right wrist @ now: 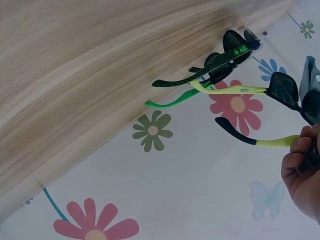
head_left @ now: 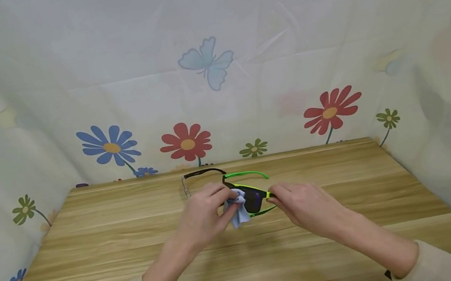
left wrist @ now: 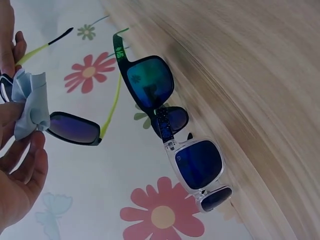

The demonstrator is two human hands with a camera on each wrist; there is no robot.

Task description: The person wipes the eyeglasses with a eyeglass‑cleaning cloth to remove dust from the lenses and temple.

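Observation:
Black-framed sunglasses with yellow temples [head_left: 253, 199] are held above the table between both hands. My left hand [head_left: 204, 213] pinches a light blue cloth [left wrist: 32, 105] and presses it around one lens. The other dark lens [left wrist: 75, 130] shows bare beside the cloth. With thumb and fingers, my right hand [head_left: 305, 204] grips the opposite corner of the frame by the hinge. In the right wrist view, that right hand [right wrist: 305, 175] partly covers the frame, and the yellow temples [right wrist: 272, 142] with dark tips stretch away from it.
Black-and-green sunglasses [left wrist: 150, 82] with blue-green lenses rest on the wooden table [head_left: 112, 239]. Touching or very near them are clear-framed sunglasses [left wrist: 199, 165] with blue lenses and a dark temple. A flower-patterned curtain [head_left: 220, 106] borders the table's back and sides.

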